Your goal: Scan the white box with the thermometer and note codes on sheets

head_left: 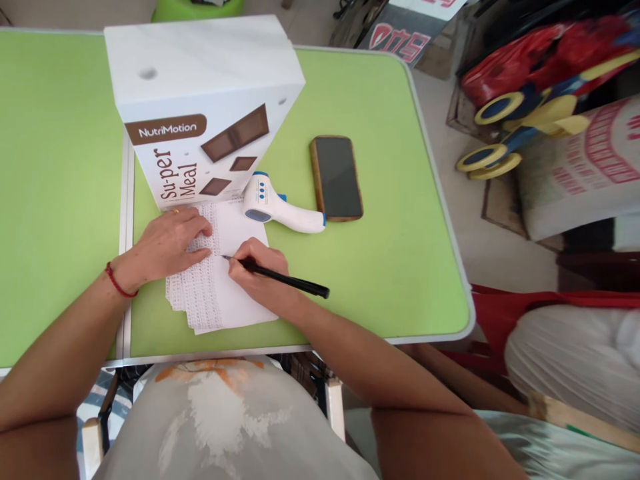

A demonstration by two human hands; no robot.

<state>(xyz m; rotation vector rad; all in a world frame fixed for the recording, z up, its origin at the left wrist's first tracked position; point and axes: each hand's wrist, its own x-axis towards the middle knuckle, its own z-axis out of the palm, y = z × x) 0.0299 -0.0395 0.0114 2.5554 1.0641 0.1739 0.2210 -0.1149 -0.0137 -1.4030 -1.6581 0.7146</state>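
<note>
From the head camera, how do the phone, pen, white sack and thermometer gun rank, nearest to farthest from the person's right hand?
From the right hand:
1. Black pen: in its grip.
2. Thermometer gun: just beyond the hand.
3. Phone: on the green table, right of the thermometer gun.
4. White sack: far right, off the table.

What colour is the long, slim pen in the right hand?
The long, slim pen is black, seen best in the head view.
</note>
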